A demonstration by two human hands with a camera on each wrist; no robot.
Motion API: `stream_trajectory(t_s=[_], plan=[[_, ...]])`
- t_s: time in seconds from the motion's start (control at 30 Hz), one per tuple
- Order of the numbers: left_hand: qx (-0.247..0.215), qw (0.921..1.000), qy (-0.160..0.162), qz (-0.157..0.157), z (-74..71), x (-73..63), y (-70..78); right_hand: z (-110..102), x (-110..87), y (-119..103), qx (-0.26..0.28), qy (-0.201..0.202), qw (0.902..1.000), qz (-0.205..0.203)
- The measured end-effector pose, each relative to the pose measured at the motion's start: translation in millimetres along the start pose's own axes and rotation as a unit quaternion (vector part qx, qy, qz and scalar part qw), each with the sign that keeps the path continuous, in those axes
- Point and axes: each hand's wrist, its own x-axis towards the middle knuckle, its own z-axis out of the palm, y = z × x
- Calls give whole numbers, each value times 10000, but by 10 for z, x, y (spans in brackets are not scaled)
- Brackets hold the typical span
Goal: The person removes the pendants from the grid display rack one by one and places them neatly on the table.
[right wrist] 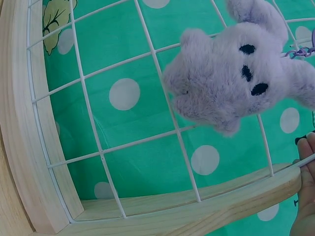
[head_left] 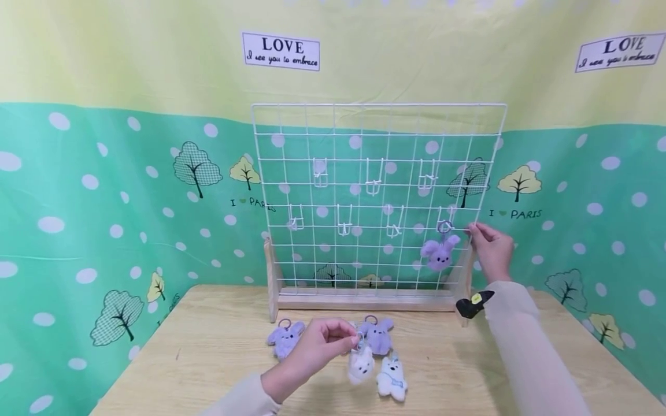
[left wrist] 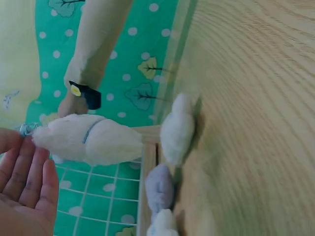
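Note:
A white plush keychain (head_left: 361, 365) hangs from my left hand (head_left: 322, 348), whose thumb and fingertips pinch its light-blue ring and chain. The left wrist view shows a thin blue band around this plush (left wrist: 88, 140). My right hand (head_left: 491, 249) pinches the right side wire of a white wire grid (head_left: 380, 104), close beside a hook. From that hook a purple plush keychain (head_left: 440, 254) with long ears hangs by its purple ring. In the right wrist view, this purple plush (right wrist: 226, 73) faces outward in front of the wires.
Several white hooks (head_left: 373, 184) sit on the grid in two rows. The grid stands in a wooden base (head_left: 364, 302) on a wooden table (head_left: 208, 323). A white plush with a blue bow (head_left: 393, 379) and purple plushes (head_left: 378, 337) lie on the table before it.

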Motion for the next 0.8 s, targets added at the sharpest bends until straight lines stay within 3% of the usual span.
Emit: stream_trajectory(t_s=[0.27, 0.43, 0.57, 0.8], plan=[[-219, 9958, -883, -47, 15, -122, -231, 12, 11, 16, -187, -61, 9998, -35], [-207, 9931, -1153, -59, 45, -142, -318, 5, 30, 0, -82, -43, 10000, -26], [45, 9945, -1039, -105, 49, -100, -376, 6, 28, -20, -55, -33, 10000, -25], [616, 9967, -453, -262, -22, 51, -508, 11, 27, 1, -68, -9, 10000, -30]])
